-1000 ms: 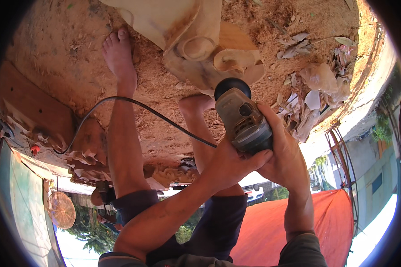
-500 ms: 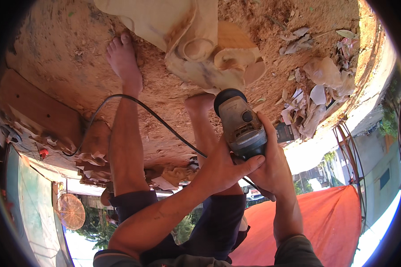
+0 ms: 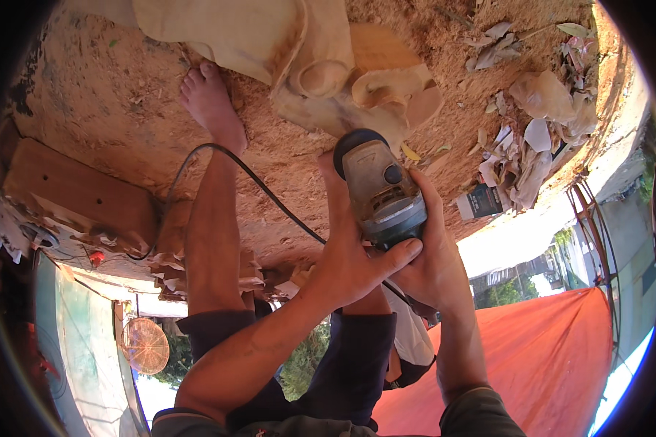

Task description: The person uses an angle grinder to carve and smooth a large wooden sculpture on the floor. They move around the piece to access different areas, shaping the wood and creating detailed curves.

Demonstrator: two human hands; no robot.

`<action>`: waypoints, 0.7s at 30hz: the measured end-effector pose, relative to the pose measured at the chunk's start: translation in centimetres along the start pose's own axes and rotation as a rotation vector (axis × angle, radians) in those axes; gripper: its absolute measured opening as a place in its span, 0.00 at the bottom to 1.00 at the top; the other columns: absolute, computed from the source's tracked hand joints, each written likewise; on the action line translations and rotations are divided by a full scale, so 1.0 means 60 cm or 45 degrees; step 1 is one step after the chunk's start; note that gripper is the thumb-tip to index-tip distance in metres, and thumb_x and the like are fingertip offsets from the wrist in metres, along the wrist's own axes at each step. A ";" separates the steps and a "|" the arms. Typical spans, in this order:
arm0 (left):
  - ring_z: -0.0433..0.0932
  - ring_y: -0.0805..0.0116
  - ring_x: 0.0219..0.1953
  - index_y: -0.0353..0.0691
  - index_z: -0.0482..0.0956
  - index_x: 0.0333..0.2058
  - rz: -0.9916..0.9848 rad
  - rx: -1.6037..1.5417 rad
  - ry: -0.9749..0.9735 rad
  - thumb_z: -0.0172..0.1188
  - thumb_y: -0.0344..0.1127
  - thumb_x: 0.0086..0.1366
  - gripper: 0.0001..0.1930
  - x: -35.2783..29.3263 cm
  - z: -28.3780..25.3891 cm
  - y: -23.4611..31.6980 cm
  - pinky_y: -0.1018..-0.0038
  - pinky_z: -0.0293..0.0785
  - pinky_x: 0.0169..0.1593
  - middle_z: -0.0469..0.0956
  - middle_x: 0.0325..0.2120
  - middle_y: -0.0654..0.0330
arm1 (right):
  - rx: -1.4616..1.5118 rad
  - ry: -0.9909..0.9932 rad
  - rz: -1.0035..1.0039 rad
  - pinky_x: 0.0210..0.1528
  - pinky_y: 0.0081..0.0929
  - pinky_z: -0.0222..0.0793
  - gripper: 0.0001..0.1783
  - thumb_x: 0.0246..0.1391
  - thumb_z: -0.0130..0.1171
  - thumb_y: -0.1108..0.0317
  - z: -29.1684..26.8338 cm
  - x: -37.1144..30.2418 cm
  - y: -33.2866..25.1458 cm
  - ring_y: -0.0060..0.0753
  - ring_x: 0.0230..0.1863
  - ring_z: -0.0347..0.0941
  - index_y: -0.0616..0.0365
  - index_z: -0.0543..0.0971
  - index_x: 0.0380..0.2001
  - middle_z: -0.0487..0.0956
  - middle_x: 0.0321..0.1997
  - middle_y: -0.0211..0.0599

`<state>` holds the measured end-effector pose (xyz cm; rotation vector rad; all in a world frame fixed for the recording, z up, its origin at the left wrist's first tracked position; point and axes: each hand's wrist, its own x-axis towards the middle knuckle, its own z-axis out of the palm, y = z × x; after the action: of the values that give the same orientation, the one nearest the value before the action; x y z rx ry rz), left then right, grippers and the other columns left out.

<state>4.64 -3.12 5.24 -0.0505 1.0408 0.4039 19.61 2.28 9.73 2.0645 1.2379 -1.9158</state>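
An angle grinder (image 3: 383, 188), grey and dusty with a dark round disc (image 3: 358, 138) at its far end, is held between my two hands. My left hand (image 3: 361, 269) wraps round it from the left, its thumb lying across the near end of the body. From the right, my right hand (image 3: 436, 255) grips the same tool, with fingers along its side. A black cord (image 3: 270, 195) arcs leftward behind my left hand. Just beyond the disc lies a carved piece of pale wood (image 3: 321, 76) with curled, scroll-like shapes; whether the disc touches it I cannot tell.
My bare foot (image 3: 213, 102) rests on dusty reddish ground left of the carving. A brown wooden board (image 3: 80, 193) lies at the left. Dry leaves and scraps (image 3: 517, 160), plus a small dark box (image 3: 481, 202), lie at the right. An orange-red tarp (image 3: 517, 349) spreads lower right.
The grinder and both hands have shifted slightly left and toward the carving. The surroundings sit a little farther right in view, and more of the small box shows.
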 end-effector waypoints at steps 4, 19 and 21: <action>0.72 0.58 0.67 0.29 0.55 0.74 -0.015 -0.041 -0.035 0.76 0.45 0.67 0.49 0.032 -0.008 0.028 0.62 0.68 0.71 0.70 0.66 0.46 | -0.012 0.056 -0.002 0.60 0.45 0.78 0.57 0.52 0.77 0.71 0.001 0.030 -0.005 0.60 0.62 0.81 0.53 0.54 0.79 0.80 0.64 0.59; 0.74 0.63 0.67 0.31 0.60 0.72 -0.006 0.030 0.075 0.75 0.43 0.69 0.43 0.019 -0.023 0.055 0.64 0.69 0.70 0.74 0.64 0.50 | 0.185 0.085 0.041 0.62 0.45 0.76 0.58 0.53 0.76 0.70 0.039 0.041 -0.007 0.60 0.64 0.80 0.53 0.52 0.80 0.79 0.64 0.59; 0.74 0.63 0.67 0.31 0.60 0.72 -0.027 0.089 0.093 0.74 0.43 0.70 0.42 0.014 -0.029 0.060 0.64 0.70 0.70 0.74 0.64 0.50 | 0.215 0.096 0.016 0.63 0.46 0.76 0.57 0.54 0.76 0.69 0.055 0.036 -0.005 0.64 0.64 0.80 0.52 0.53 0.80 0.79 0.65 0.61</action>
<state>2.29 0.08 4.17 -0.0143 1.1250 0.3481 16.57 1.78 7.29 2.2387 1.1092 -2.0196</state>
